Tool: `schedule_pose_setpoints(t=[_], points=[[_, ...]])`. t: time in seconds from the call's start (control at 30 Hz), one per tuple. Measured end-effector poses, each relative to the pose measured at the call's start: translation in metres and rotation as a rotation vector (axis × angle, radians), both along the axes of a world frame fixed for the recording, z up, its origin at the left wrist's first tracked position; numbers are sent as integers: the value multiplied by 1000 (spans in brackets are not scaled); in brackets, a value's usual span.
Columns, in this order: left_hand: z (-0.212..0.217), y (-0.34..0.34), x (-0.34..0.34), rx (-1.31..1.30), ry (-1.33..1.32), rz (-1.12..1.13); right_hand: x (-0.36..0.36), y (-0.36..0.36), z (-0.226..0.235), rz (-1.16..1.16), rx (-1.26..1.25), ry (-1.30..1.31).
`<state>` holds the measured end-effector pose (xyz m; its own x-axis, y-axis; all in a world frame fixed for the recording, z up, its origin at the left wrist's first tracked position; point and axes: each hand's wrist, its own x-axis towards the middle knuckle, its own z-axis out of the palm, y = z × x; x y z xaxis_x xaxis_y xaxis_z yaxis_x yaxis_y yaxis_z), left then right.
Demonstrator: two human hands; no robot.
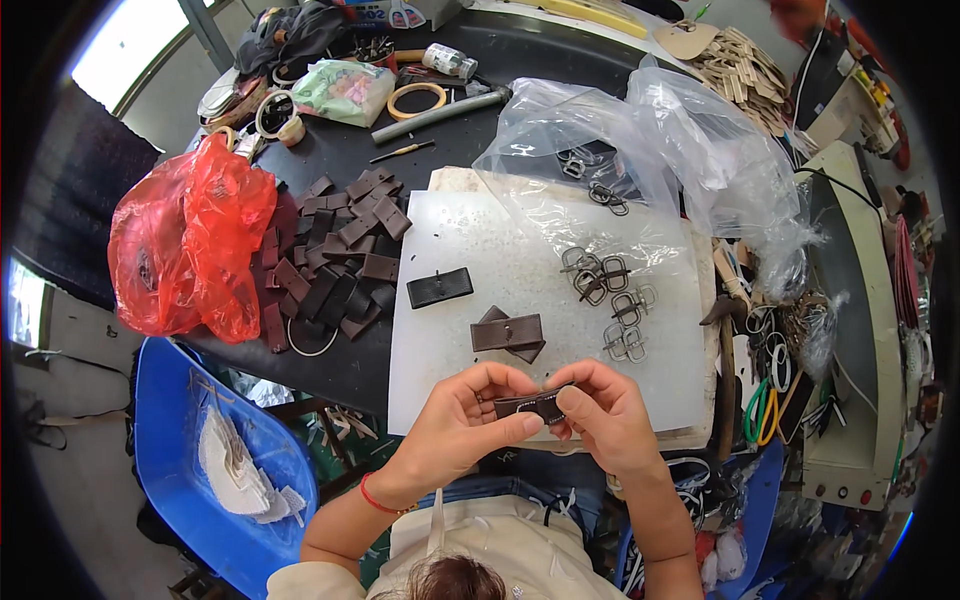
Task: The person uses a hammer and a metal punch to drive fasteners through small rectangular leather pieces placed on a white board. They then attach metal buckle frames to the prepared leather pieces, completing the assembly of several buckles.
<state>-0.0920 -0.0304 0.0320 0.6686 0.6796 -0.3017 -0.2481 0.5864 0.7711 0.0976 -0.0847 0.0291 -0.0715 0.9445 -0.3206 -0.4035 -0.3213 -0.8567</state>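
Note:
Both of my hands are at the front edge of a white board (440,240), pinching one small dark leather strap piece (528,405) between them. My left hand (478,410) grips its left end with thumb and fingers. At the other end, my right hand (606,412) has its thumb pressed on the piece. Just beyond my fingers lie two brown leather pieces (506,332), one crossed over the other. A black leather piece (440,288) rests farther left on the board. Several metal buckles (597,275) are scattered on the board's right half.
Left of the board is a heap of brown and black leather pieces (335,250), beside a red plastic bag (190,240). Clear plastic bags (700,140) cover the board's far right corner. A metal rod (440,117) lies behind. A blue tub (165,420) stands low at left.

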Motion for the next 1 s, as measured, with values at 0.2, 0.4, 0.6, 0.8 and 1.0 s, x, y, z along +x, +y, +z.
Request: schedule_pose_setpoints(t=[0.2,0.4,0.6,0.8,1.0], points=[[1,1,-2,-219,-139,-33,0,-2,7,-41,200,-266],[1,-8,-1,57,45,18,-11,1,4,-232,468,-458],[-4,-10,0,106,74,27,-7,-8,1,-117,348,-738],[-18,-15,-4,56,122,-16,-21,-17,9,-84,524,-982],[-9,-18,4,415,182,93,-30,-22,-6,-290,227,-637]])
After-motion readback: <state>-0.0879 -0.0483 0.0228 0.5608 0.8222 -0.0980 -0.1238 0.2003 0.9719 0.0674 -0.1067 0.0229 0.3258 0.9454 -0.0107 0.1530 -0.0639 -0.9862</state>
